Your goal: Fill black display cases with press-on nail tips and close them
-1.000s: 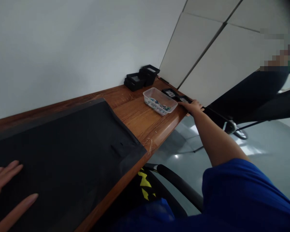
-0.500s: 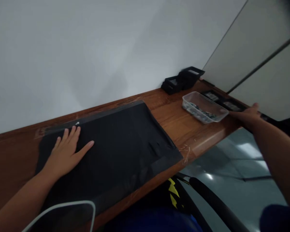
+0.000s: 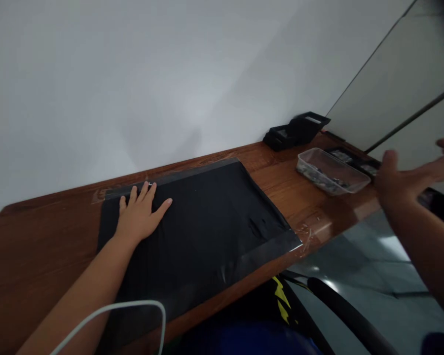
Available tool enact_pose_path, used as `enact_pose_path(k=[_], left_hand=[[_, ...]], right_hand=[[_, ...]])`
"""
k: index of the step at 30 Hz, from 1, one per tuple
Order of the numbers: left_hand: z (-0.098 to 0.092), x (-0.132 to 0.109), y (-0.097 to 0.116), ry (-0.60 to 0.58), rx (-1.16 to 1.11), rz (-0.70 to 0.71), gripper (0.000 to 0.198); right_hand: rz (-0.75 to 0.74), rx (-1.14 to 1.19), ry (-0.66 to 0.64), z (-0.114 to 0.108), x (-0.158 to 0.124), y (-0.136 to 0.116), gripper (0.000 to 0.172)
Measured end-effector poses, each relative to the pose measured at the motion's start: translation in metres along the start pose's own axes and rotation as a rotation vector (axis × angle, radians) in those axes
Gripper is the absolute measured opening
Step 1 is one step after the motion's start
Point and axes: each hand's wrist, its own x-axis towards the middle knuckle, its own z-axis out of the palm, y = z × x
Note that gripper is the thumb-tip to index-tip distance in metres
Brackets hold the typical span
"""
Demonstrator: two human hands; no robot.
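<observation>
The black mat (image 3: 207, 222) is lying along the front edge of the desk (image 3: 40, 231), looking thin, limp and light, best pinched at its near-right corner. The left hand (image 3: 140, 214) is pressing it flat, fingers spread. The right hand (image 3: 403, 180) is hovering open, empty and blurred beside the clear tub (image 3: 331, 172), whose contents are unreadable.

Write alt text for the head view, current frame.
A person's left hand lies flat on a black mat on a wooden desk, while the right hand hangs open and empty in the air off the desk's right end. Near it stand a clear tub of small parts and, behind that, black trays.
</observation>
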Motion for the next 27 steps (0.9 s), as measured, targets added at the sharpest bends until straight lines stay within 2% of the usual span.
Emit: enact_pose_path(k=[2,4,5,7,8,10,12,14,17,20,22,24,25,27], left_hand=[[-0.001,0.001,0.001,-0.003,-0.008,-0.001,0.092],[-0.002,0.0,0.0,-0.005,-0.02,0.003,0.092],[-0.002,0.0,-0.001,-0.006,-0.028,0.005,0.092],[-0.002,0.0,-0.002,-0.011,-0.046,0.015,0.096],[-0.001,0.0,-0.003,-0.013,-0.055,0.023,0.098],[-0.001,0.0,-0.005,-0.013,-0.073,0.042,0.103],[0.0,0.001,-0.007,-0.011,-0.086,0.051,0.11],[0.0,0.003,-0.009,-0.009,-0.095,0.054,0.116],[-0.001,0.004,-0.008,0.028,-0.114,0.05,0.121],[0.0,0.001,-0.004,0.087,-0.136,0.038,0.124],[0.002,-0.002,-0.001,0.109,-0.157,0.041,0.126],[0.004,-0.004,0.002,0.123,-0.188,0.05,0.128],[0.005,-0.005,0.003,0.126,-0.204,0.053,0.128],[0.006,-0.006,0.004,0.122,-0.223,0.057,0.129]], right_hand=[[-0.26,0.174,0.016,-0.002,-0.025,-0.042,0.1],[-0.432,0.258,0.019,-0.005,-0.05,-0.087,0.093],[-0.521,0.277,-0.034,-0.007,-0.061,-0.108,0.086],[-0.677,0.252,-0.223,-0.011,-0.08,-0.142,0.066],[-0.781,0.222,-0.362,-0.012,-0.087,-0.154,0.056],[-0.914,0.198,-0.589,-0.012,-0.094,-0.166,0.04],[-0.883,0.219,-0.609,-0.01,-0.097,-0.166,0.028],[-0.751,0.224,-0.524,-0.008,-0.098,-0.159,0.021],[-0.573,0.226,-0.458,-0.008,-0.104,-0.145,0.02],[-0.49,0.235,-0.442,-0.01,-0.106,-0.134,0.022],[-0.446,0.218,-0.398,-0.011,-0.094,-0.126,0.027],[-0.359,0.161,-0.387,-0.012,-0.07,-0.117,0.035],[-0.283,0.104,-0.415,-0.011,-0.054,-0.112,0.038],[-0.157,-0.026,-0.626,-0.008,-0.024,-0.103,0.045]])
